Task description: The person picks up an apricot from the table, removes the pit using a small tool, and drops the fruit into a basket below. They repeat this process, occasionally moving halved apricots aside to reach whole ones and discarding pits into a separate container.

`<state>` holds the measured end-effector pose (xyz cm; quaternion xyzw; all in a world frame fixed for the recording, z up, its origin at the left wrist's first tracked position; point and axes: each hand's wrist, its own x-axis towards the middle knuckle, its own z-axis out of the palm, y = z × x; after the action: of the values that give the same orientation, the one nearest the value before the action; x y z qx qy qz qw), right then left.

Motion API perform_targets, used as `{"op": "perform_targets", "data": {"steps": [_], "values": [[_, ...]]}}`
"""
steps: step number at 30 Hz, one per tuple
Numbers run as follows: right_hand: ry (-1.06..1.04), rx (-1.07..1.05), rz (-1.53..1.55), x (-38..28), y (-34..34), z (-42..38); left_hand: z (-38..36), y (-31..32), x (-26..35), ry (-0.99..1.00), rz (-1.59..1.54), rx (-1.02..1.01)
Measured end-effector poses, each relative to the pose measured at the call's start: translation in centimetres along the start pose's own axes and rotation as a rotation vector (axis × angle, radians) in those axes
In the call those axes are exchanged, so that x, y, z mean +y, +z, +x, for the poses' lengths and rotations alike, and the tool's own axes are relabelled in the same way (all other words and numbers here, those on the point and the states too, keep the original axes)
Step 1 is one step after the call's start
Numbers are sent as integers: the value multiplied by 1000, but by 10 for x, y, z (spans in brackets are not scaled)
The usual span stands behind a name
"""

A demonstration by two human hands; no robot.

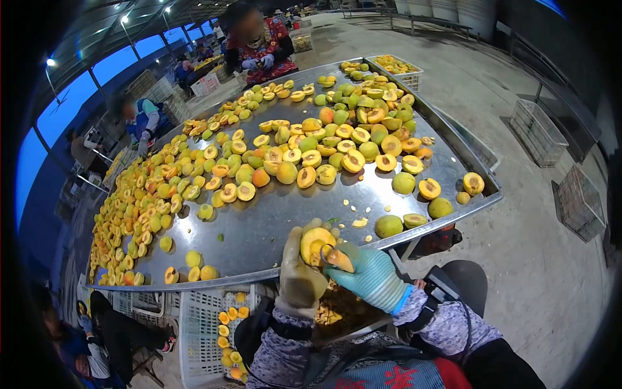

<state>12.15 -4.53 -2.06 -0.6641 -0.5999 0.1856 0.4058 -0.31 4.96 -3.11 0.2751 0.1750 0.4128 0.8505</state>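
My left hand point(301, 272), in a pale, soiled glove, is wrapped round a halved yellow fruit point(317, 245) at the table's near edge. My right hand point(370, 275), in a teal and white glove, grips a small tool with a wooden handle point(339, 260). The tool's curved metal loop touches the cut face of the fruit. Many halved and whole yellow-green fruits point(285, 172) lie across the metal table point(259, 227) beyond my hands. Small pale scraps point(359, 222) are scattered near my hands.
Below the table's edge stands a white crate point(197, 337) with fruit halves. A bin point(343, 308) of brown scraps is under my hands. People work at the far side point(265, 48), the left point(146, 123) and the lower left point(78, 343). Crates point(538, 133) stand on the floor at right.
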Motion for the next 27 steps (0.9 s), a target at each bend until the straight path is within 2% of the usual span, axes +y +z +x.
{"op": "perform_targets", "data": {"steps": [4, 6, 7, 9, 10, 13, 14, 16, 19, 22, 24, 26, 27], "values": [[-9, 91, 85, 1, 15, 5, -3, 4, -13, -25, 10, -4], [-1, -45, 69, 6, 17, 8, -3, -2, -12, -4, 109, -14], [-2, -47, 70, 13, 19, 9, -4, 0, -8, -3, 109, -12], [-251, -221, 102, 30, 20, 6, -7, 8, 1, 106, 226, 80], [-251, -222, 104, 30, 15, 5, -6, 6, 3, 106, 226, 82], [5, -193, 46, 19, -1, 0, -6, 4, 5, 23, -34, 68], [6, -194, 47, 20, 3, -2, -6, 3, 4, 22, -34, 69], [-10, 74, 87, 17, 13, -4, -3, 2, 2, 9, -91, 50], [-67, 156, 154, -3, 13, 0, -4, 10, -5, 41, 4, 99], [-50, 103, 98, 0, 21, 5, -7, 25, -12, 51, 18, 67], [-28, 91, 133, 3, 21, 6, -5, 23, -7, -14, 35, 139], [-206, -88, 74, 9, 19, 11, -6, 21, 0, 39, 48, 142], [-107, -30, 177, 5, 17, 2, -5, 22, 1, 159, 234, 182]]}}
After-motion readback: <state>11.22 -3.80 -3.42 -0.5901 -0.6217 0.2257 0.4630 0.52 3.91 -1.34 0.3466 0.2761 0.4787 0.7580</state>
